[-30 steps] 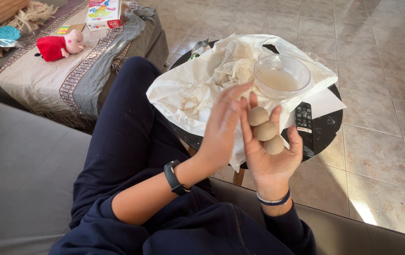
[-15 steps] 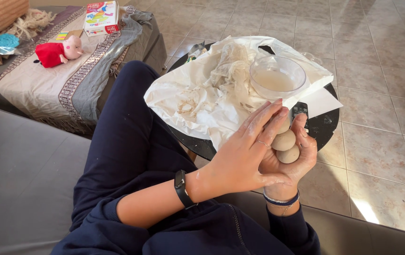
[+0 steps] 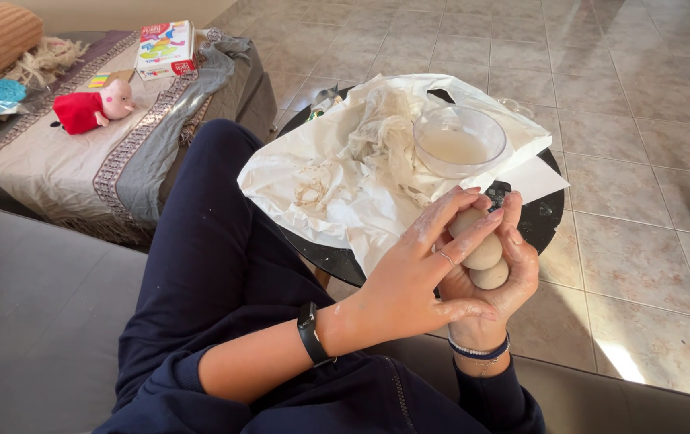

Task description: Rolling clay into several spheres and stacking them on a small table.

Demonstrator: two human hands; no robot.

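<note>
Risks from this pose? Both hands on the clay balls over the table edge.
1. The clay balls sit stacked in the right hand, pinned only by the left hand fingers; they look to be past the edge of the round black table, so a slip would likely drop one on the tiled floor.
2. Pressing harder may squash the stacked balls together.
3. The bowl of cloudy liquid rests on the crumpled white sheet; tugging the sheet could tip it.

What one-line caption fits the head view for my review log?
Left hand presses clay balls cupped in right hand beside a clear bowl on a paper-covered round table.
</note>
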